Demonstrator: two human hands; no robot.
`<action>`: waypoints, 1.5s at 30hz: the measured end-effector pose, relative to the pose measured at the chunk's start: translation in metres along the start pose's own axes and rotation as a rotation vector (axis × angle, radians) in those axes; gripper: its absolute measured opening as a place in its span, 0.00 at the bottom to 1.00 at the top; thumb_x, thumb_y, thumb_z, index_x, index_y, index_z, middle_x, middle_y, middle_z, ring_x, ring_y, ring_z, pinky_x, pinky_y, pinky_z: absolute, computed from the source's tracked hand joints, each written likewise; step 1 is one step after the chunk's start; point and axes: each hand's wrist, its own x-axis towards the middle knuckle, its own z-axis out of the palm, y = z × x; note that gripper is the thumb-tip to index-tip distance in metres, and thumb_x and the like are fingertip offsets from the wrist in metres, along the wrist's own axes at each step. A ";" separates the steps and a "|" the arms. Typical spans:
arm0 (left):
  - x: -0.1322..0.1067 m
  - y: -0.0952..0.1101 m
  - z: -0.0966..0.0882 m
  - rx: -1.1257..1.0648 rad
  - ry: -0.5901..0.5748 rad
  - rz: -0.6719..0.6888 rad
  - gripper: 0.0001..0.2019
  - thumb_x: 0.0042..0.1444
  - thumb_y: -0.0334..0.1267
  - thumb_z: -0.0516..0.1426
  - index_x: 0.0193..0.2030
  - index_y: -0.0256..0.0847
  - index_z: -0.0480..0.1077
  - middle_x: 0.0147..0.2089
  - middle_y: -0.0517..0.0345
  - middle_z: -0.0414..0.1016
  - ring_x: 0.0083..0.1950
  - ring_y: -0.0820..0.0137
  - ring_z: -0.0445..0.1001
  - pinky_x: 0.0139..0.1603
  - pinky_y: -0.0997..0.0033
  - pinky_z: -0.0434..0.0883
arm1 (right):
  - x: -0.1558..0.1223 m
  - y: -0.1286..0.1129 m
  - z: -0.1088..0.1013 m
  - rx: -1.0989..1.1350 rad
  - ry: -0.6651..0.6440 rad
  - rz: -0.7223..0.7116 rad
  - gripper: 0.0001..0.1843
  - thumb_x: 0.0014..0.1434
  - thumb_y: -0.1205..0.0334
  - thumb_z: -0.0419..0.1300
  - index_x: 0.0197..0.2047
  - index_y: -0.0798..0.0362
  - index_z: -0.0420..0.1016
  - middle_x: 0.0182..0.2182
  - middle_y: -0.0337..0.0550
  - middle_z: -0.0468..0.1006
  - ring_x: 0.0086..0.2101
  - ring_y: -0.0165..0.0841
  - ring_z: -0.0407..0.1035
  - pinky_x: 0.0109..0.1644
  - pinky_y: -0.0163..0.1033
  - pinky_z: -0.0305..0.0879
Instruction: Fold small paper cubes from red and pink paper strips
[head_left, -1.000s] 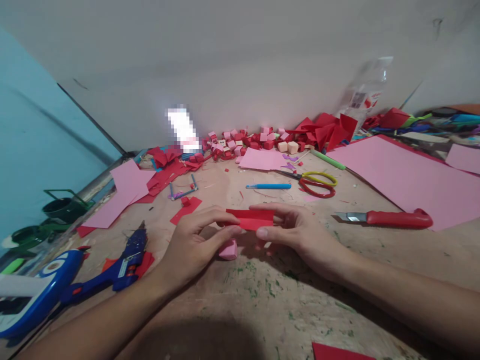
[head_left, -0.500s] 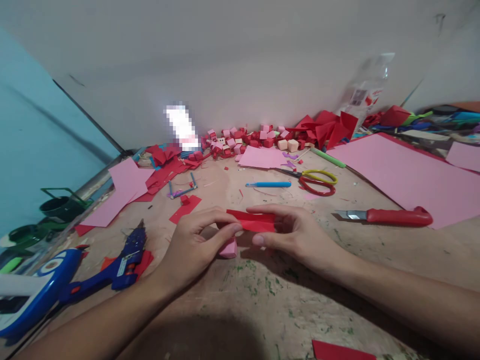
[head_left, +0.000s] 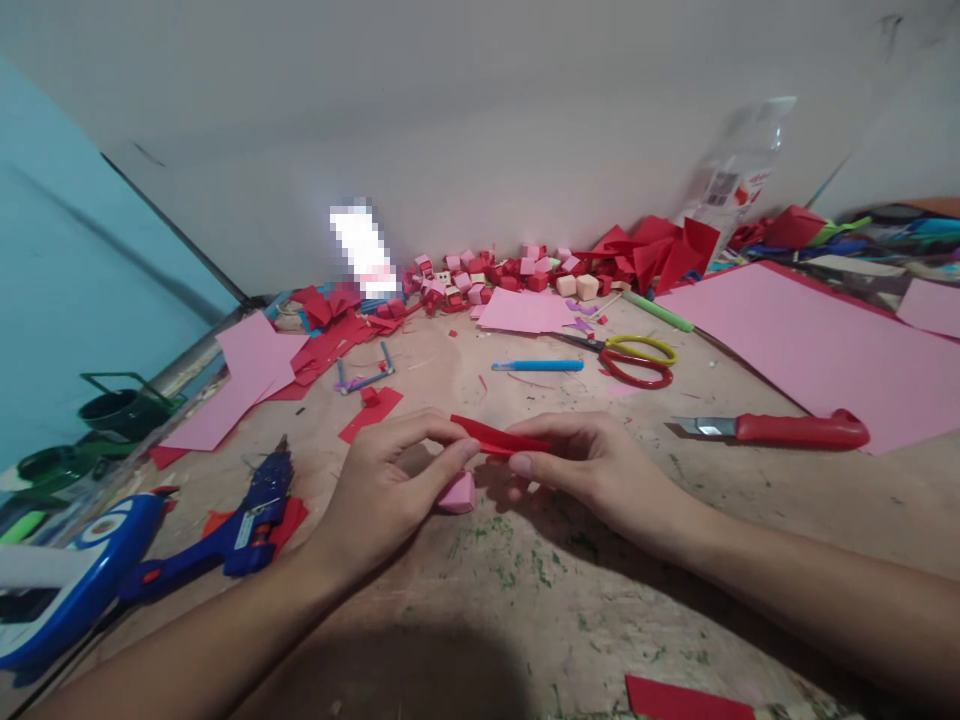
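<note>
A narrow strip of red paper point(head_left: 496, 436), creased lengthwise, is held above the table between both hands. My left hand point(head_left: 405, 480) pinches its left end between thumb and fingertips. At the other end my right hand point(head_left: 581, 460) grips it, thumb on the near side and fingers behind. Just below the left thumb a small pink paper cube point(head_left: 457, 493) rests on the table, partly covered by that hand. Beyond the hands lies a blue pen-like tool point(head_left: 538, 366), with scissors point(head_left: 637, 360) with yellow and red handles to its right.
A red-handled cutter knife point(head_left: 799, 430) lies at right by a large pink sheet point(head_left: 832, 350). On the left are a blue glue gun point(head_left: 259, 510) and pink paper pieces point(head_left: 232, 390). Small folded cubes point(head_left: 495, 275) and a plastic bottle point(head_left: 739, 175) line the wall.
The red strip has tilted and now shows a narrower face. My right thumb has risen and closed onto its right end; the left hand stays nearly in place.
</note>
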 end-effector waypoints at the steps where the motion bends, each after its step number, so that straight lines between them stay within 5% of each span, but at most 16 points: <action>1: 0.000 -0.001 0.000 -0.003 -0.003 0.000 0.06 0.63 0.36 0.62 0.34 0.43 0.80 0.33 0.62 0.81 0.33 0.72 0.75 0.42 0.73 0.74 | 0.000 0.000 0.000 0.003 0.003 0.005 0.10 0.55 0.58 0.72 0.40 0.51 0.87 0.32 0.43 0.85 0.29 0.31 0.76 0.34 0.36 0.71; 5: -0.002 -0.005 0.003 -0.085 0.051 -0.033 0.02 0.61 0.36 0.65 0.39 0.43 0.77 0.37 0.62 0.79 0.39 0.72 0.77 0.42 0.75 0.74 | 0.000 -0.002 0.001 0.030 0.017 0.014 0.09 0.53 0.60 0.72 0.38 0.51 0.87 0.29 0.42 0.85 0.28 0.31 0.76 0.33 0.35 0.71; 10: -0.002 -0.008 0.004 -0.281 0.011 -0.172 0.14 0.62 0.39 0.64 0.53 0.46 0.70 0.36 0.64 0.76 0.36 0.71 0.76 0.38 0.74 0.75 | 0.002 0.001 0.001 0.035 0.025 0.018 0.08 0.52 0.62 0.72 0.37 0.53 0.86 0.28 0.42 0.85 0.27 0.31 0.77 0.32 0.35 0.72; 18: -0.004 -0.006 0.003 -0.095 -0.015 -0.079 0.07 0.63 0.38 0.63 0.48 0.45 0.78 0.41 0.59 0.78 0.41 0.71 0.77 0.41 0.77 0.76 | 0.000 -0.001 0.001 -0.042 -0.006 0.033 0.15 0.53 0.57 0.73 0.43 0.56 0.85 0.26 0.41 0.82 0.23 0.28 0.72 0.26 0.32 0.65; 22: -0.008 -0.001 0.007 -0.192 -0.076 -0.177 0.10 0.64 0.43 0.63 0.50 0.45 0.77 0.40 0.60 0.76 0.34 0.73 0.77 0.33 0.76 0.79 | -0.001 0.000 0.001 -0.114 -0.029 0.065 0.14 0.54 0.54 0.71 0.38 0.56 0.85 0.21 0.37 0.76 0.18 0.24 0.63 0.20 0.30 0.58; 26: -0.005 0.002 0.006 -0.242 -0.106 -0.197 0.09 0.64 0.44 0.62 0.45 0.42 0.76 0.39 0.61 0.75 0.32 0.72 0.77 0.31 0.74 0.79 | 0.000 0.002 0.001 -0.099 -0.028 0.073 0.10 0.55 0.57 0.69 0.34 0.56 0.83 0.23 0.40 0.79 0.20 0.26 0.66 0.21 0.30 0.58; 34: 0.005 0.007 -0.003 0.108 -0.182 0.040 0.16 0.67 0.37 0.56 0.26 0.39 0.74 0.30 0.60 0.76 0.36 0.69 0.73 0.44 0.68 0.67 | -0.001 0.001 0.002 -0.090 -0.020 0.079 0.11 0.58 0.57 0.67 0.36 0.57 0.83 0.30 0.46 0.82 0.24 0.27 0.70 0.23 0.30 0.61; 45: 0.003 0.007 -0.001 0.149 -0.146 0.049 0.19 0.68 0.36 0.55 0.24 0.39 0.73 0.27 0.62 0.74 0.35 0.70 0.71 0.44 0.68 0.64 | 0.001 0.001 -0.001 -0.081 -0.070 0.059 0.16 0.61 0.52 0.68 0.31 0.57 0.79 0.22 0.41 0.79 0.21 0.25 0.69 0.22 0.28 0.61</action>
